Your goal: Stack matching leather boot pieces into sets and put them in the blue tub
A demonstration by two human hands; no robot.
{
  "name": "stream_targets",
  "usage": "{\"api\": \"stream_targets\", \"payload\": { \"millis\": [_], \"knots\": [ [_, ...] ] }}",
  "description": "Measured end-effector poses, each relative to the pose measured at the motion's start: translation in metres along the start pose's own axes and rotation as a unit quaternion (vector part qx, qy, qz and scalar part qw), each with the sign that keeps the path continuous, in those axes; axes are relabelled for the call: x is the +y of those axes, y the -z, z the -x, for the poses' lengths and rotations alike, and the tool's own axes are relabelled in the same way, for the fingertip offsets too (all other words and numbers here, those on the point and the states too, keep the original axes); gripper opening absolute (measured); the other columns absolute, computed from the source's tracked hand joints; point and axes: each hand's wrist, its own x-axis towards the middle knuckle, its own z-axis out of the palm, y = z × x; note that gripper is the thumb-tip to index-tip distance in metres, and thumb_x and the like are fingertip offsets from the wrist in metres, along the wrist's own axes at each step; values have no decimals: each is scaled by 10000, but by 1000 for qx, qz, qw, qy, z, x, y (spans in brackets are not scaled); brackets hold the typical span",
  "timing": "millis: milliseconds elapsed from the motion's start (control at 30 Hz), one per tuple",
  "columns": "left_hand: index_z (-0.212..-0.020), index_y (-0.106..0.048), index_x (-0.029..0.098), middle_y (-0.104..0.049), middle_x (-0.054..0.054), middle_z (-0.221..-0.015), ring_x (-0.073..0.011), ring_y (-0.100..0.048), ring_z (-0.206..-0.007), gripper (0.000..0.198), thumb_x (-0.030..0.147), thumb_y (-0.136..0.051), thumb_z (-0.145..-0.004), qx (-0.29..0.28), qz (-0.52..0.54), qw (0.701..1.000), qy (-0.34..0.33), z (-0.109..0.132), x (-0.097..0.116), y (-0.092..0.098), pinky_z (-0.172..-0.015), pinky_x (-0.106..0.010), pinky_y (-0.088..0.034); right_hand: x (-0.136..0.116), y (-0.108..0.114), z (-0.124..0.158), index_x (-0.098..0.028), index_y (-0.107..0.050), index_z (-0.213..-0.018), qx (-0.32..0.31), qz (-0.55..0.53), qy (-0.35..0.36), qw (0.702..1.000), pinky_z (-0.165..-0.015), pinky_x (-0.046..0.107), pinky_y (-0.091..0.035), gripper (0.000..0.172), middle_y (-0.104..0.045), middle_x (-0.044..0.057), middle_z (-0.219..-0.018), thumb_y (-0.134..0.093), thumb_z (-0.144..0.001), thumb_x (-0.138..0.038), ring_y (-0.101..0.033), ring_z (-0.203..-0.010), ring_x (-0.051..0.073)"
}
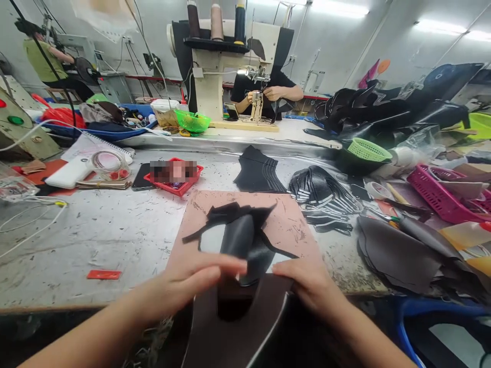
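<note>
A dark brown, U-shaped leather piece (233,340) with a pale edge hangs over the front of the table towards me. My right hand (309,281) grips its upper right corner. Over its left arm, my left hand (192,278) reaches inward with fingers stretched out, not wrapped round it. Just beyond both hands, a black leather piece (238,237) with white backing lies bent on a pinkish board (295,225). Whether the brown and black pieces are joined is hidden by my fingers.
Stacked black cut pieces (259,171) and white-edged strips (318,189) lie behind the board. Brown leather sheets (395,255) are at right, a red basket (180,186) at left. Across the table, a person's hands (274,93) work at a sewing machine (209,76).
</note>
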Motion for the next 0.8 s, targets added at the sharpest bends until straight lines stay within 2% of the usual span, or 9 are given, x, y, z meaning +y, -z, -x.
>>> {"api": "stream_targets", "payload": {
  "millis": [100, 200, 267, 367, 433, 533, 600, 700, 800],
  "knots": [
    [-1306, -440, 269, -372, -45, -1409, -251, -292, -1321, 427, 422, -314, -928, -35, -147, 988, -34, -29, -31, 2, -1057, -439, -279, 6, 19, 9, -227, -641, -968, 8, 22, -19, 1000, -707, 271, -554, 301, -720, 47, -884, -403, -826, -111, -677, -813, 173],
    [-1364, -351, 223, -340, -129, -1413, -279, -334, -1297, 567, 531, -349, -888, -76, -244, 966, -40, -33, -51, -23, -1036, -448, -300, -11, 23, 22, -220, -648, -972, -14, 25, -58, 998, -633, 238, -548, 286, -728, 46, -848, -405, -844, -140, -690, -714, 176],
    [-1365, -352, 216, -368, -161, -1391, -311, -386, -1260, 602, 560, -355, -871, -46, -294, 955, -20, -23, -51, -44, -999, -462, -334, -29, 22, 27, -225, -656, -942, -91, -60, -89, 990, -591, 196, -527, 246, -728, 15, -804, -428, -864, -180, -684, -661, 158],
    [-1356, -378, 192, -453, -196, -1323, -351, -459, -1188, 660, 601, -377, -838, 26, -356, 934, 15, -2, -40, -68, -919, -446, -392, -41, 23, 24, -246, -674, -905, -193, -238, -134, 942, -555, 166, -501, 239, -714, -16, -763, -450, -887, -327, -665, -624, 132],
    [-1343, -404, 190, -494, -199, -1284, -352, -507, -1130, 658, 604, -384, -832, 48, -380, 923, 22, 9, -34, -74, -856, -414, -425, -31, 20, 14, -233, -671, -926, -144, -263, -192, 934, -596, 206, -515, 340, -708, 19, -811, -360, -916, -371, -665, -680, 150],
    [-1335, -412, 252, -519, -142, -1277, -289, -569, -1028, 539, 513, -408, -863, 55, -385, 921, 21, 15, -35, -72, -814, -370, -445, -2, 1, -4, -204, -622, -1000, -26, -139, -308, 941, -722, 323, -523, 260, -684, 71, -896, -424, -862, -301, -648, -828, 207],
    [-1332, -407, 295, -522, -92, -1281, -260, -552, -1053, 493, 457, -434, -867, 62, -382, 922, 10, 16, -38, -68, -876, -373, -428, 13, -16, -15, -192, -576, -1055, -19, -116, -353, 928, -691, 340, -529, 282, -668, 60, -846, -510, -787, -247, -643, -757, 204],
    [-1310, -439, 283, -517, -94, -1277, -289, -462, -1178, 488, 433, -476, -848, 80, -392, 916, 8, 16, -33, -69, -947, -408, -392, 23, -32, -22, -210, -561, -1023, 3, -171, -331, 928, -594, 299, -531, 256, -648, 29, -787, -494, -776, -228, -629, -667, 179],
    [-1278, -488, 238, -442, -152, -1342, -336, -500, -1116, 502, 441, -511, -820, 67, -390, 916, 72, 13, -15, -74, -846, -422, -451, 32, -28, -12, -219, -565, -897, 152, -112, -281, 941, -671, 310, -535, 144, -652, 41, -837, -467, -819, -290, -636, -773, 192]
  ]
}}
